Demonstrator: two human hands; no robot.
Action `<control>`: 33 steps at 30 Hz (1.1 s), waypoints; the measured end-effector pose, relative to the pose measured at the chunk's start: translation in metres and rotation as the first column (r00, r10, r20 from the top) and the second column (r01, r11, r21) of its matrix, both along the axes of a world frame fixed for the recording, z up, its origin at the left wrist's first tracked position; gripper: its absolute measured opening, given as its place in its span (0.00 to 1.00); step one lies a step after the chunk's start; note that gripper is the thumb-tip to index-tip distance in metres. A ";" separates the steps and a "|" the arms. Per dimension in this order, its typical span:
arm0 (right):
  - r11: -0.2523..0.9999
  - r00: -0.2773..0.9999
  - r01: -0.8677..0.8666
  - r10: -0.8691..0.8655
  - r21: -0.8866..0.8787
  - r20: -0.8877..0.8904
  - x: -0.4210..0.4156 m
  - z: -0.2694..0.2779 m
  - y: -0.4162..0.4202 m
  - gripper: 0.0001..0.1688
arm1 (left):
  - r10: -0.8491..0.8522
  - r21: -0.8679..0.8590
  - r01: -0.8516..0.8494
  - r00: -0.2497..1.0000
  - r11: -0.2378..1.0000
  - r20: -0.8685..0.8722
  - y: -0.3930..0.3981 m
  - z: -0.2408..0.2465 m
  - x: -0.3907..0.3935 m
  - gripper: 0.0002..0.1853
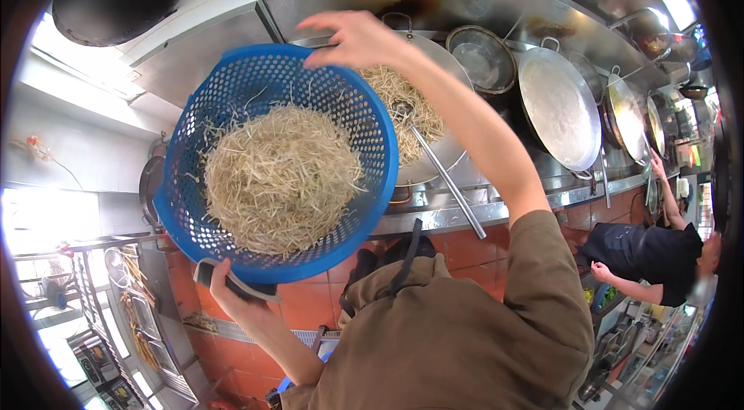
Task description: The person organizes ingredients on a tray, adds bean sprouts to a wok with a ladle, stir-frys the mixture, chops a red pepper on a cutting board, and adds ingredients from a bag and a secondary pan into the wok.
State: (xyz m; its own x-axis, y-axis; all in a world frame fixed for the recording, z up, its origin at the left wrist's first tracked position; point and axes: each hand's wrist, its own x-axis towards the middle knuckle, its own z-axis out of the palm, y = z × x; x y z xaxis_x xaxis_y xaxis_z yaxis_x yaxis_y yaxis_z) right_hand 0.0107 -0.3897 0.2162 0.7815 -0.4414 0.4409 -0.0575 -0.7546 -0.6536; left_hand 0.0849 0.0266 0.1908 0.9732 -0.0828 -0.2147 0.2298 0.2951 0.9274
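A blue perforated plastic colander basket (381,189) holds a heap of bean sprouts (285,177) before me. My left hand (231,289) is at its near rim, with the thumb up and the other fingers hidden; a dark pad with a pale edge (256,289) lies between palm and rim. Motion blurs my right hand (356,41), which hangs over the far rim with fingers spread and nothing in them. Partly behind the basket and my right forearm is a large wok (450,64) with more bean sprouts (401,96). A metal ladle (447,182) rests in it, its handle jutting over the stove's front edge.
Beyond the wok stand a metal bowl (481,61) and a wide pale wok (560,110). Farther right, a co-worker (639,262) in dark clothing reaches to another wok (628,113). A metal rack (145,317) stands at left over red floor tiles (308,305).
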 end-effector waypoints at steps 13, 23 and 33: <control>0.827 0.659 0.559 -0.401 0.058 -0.636 0.074 -0.292 -0.138 0.72 | 0.266 0.151 -0.263 0.964 0.953 0.002 -0.014 -0.005 -0.009 0.20; 0.768 0.677 0.640 -0.544 0.031 -0.495 0.052 -0.307 -0.152 0.41 | 0.176 0.096 -0.173 0.984 0.980 -0.020 -0.019 -0.002 -0.003 0.19; 0.797 0.811 0.585 -0.576 0.151 -0.099 -0.024 -0.113 -0.089 0.36 | 0.029 0.025 -0.028 0.997 0.999 -0.072 -0.001 0.012 0.001 0.18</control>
State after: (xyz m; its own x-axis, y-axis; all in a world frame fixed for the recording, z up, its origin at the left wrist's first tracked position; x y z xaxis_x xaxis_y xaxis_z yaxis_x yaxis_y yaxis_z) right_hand -0.0130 -0.4788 0.1029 0.3725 -0.8817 0.2895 -0.4824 -0.4505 -0.7512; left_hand 0.0863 0.0251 0.2027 0.9569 -0.0494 -0.2862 0.2883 0.2808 0.9155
